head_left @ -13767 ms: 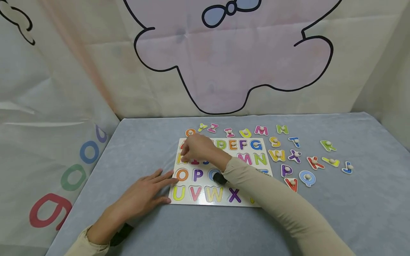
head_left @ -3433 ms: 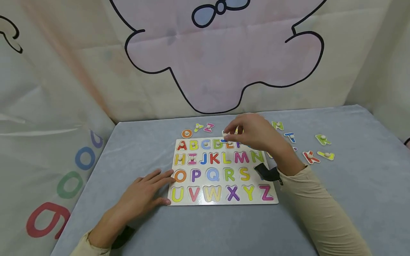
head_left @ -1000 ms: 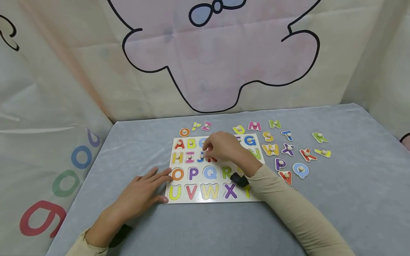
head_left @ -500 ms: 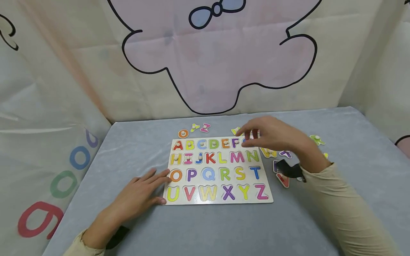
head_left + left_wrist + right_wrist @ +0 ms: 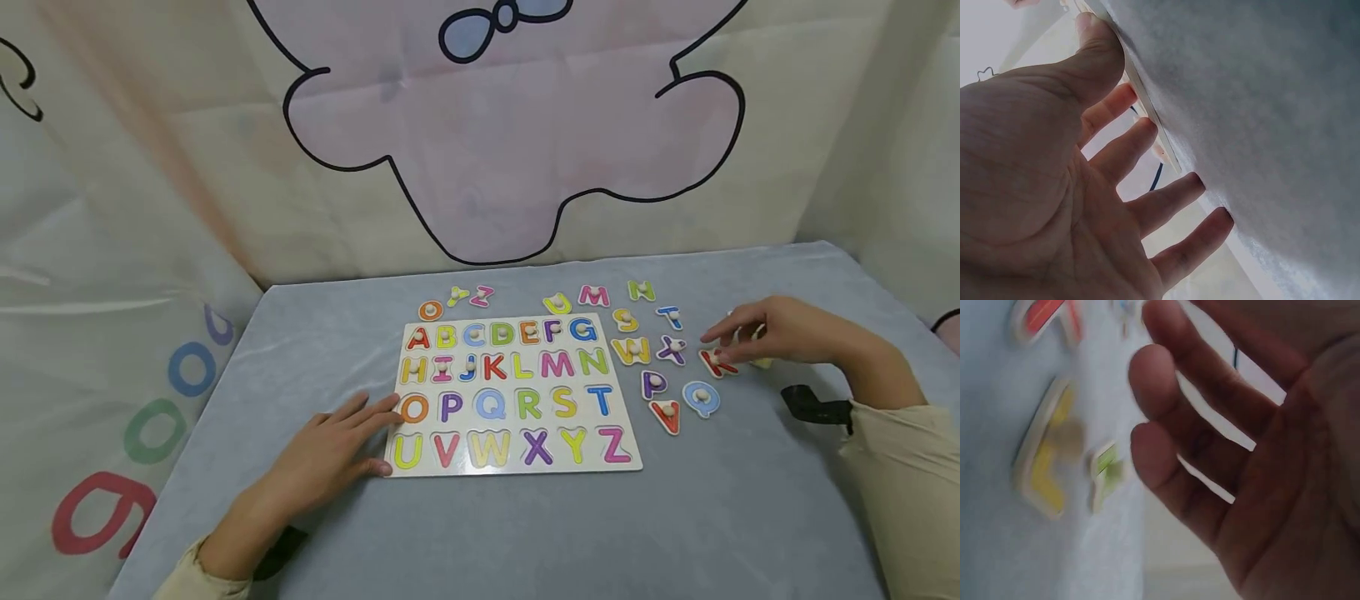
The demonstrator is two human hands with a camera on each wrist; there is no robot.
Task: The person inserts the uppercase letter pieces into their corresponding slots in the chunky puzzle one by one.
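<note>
My left hand [image 5: 326, 446] lies spread at the left edge of the white alphabet board [image 5: 510, 492], fingertips and thumb at its rim; the left wrist view shows straight fingers along that edge. Letter pieces with knobs fill the board's top row, and the H, the I [image 5: 442, 368] and the J [image 5: 468, 367] sit in the second row. My right hand [image 5: 795, 332] reaches over the loose red K [image 5: 716, 363], thumb tip right at it. In the right wrist view, its loosely bent fingers are above the yellow L piece [image 5: 1047, 462] and a green piece [image 5: 1107, 472].
Loose letters lie behind the board, among them an orange O [image 5: 431, 311], and to its right, including a W [image 5: 631, 350], a P [image 5: 653, 383], a blue Q [image 5: 701, 399] and a red V [image 5: 665, 417]. A grey cloth [image 5: 510, 542] covers the table.
The loose I and J have gone into their board slots since the oldest frame. My right hand then left the board and moved right to the K. My left hand stays at the board's edge.
</note>
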